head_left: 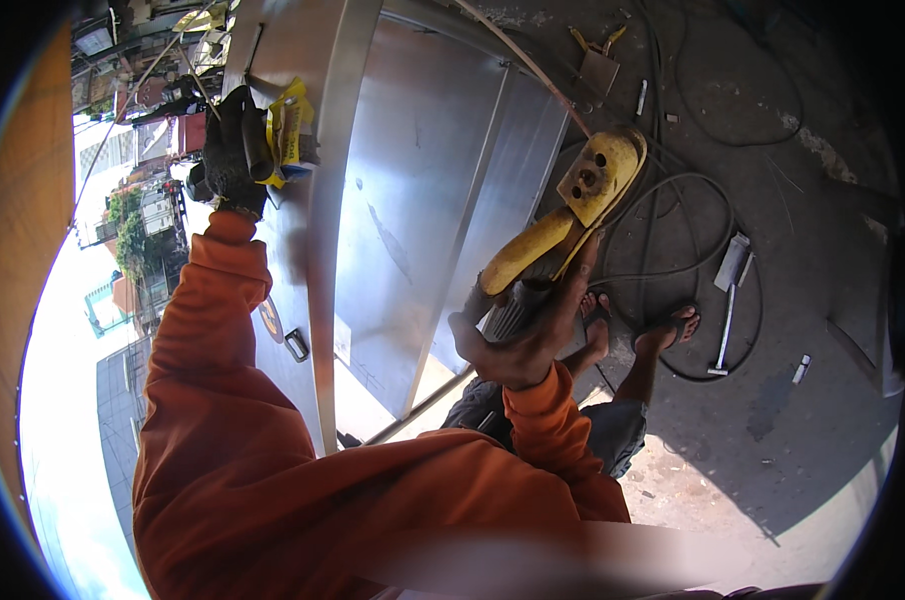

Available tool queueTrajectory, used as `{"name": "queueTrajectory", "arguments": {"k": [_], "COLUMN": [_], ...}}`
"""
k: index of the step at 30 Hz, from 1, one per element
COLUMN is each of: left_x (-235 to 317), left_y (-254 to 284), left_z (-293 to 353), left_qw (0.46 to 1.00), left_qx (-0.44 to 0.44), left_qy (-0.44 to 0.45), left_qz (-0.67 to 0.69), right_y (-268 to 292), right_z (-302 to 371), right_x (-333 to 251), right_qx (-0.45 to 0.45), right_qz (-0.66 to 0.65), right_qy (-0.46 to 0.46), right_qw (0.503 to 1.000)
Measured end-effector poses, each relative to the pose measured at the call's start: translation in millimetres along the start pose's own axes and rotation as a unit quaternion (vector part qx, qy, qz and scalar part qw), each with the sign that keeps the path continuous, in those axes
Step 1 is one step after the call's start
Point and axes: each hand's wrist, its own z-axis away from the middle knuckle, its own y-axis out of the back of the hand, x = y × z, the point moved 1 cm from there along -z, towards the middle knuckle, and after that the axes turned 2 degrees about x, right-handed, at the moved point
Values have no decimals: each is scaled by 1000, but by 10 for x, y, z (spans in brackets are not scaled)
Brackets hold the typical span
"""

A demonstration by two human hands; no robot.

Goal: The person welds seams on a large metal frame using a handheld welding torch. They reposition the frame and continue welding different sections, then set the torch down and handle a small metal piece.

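Note:
My right hand (533, 340), bare, is wrapped round the handle of a worn yellow welding electrode holder (523, 250). A thin copper-coloured welding rod (528, 62) runs from its jaws up and to the left. On the left, my left hand (235, 155) in a dark glove is at the top of a bare metal cabinet (413, 190), beside a yellow packet (291, 130). Its fingers look curled; what they hold, if anything, is hard to tell against the dark glove. A thin rod or wire shows just above that hand.
Cables (728, 215) loop over the dark floor at right. A hammer-like tool (725, 325) lies within a loop, and a yellow-handled clamp (598, 68) lies farther off. Two sandalled feet (681, 325) stand near the cables. A small black ring-shaped piece (296, 345) rests on the metal surface.

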Motion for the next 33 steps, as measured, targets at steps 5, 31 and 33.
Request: {"name": "queueTrajectory", "arguments": {"k": [5, 31, 33], "left_x": [30, 5, -1], "left_y": [-3, -15, -5], "left_z": [-18, -26, -18], "left_qw": [1000, 1000, 999], "left_qx": [4, 19, 4], "left_qy": [-2, -7, -28], "left_qz": [-13, 5, -44], "right_y": [3, 75, 175], "right_z": [-49, -26, -2], "right_x": [4, 0, 13], "right_qx": [-5, -45, 25], "right_qz": [25, -204, -498], "right_qy": [32, -132, -362], "right_qw": [999, 969, 788]}}
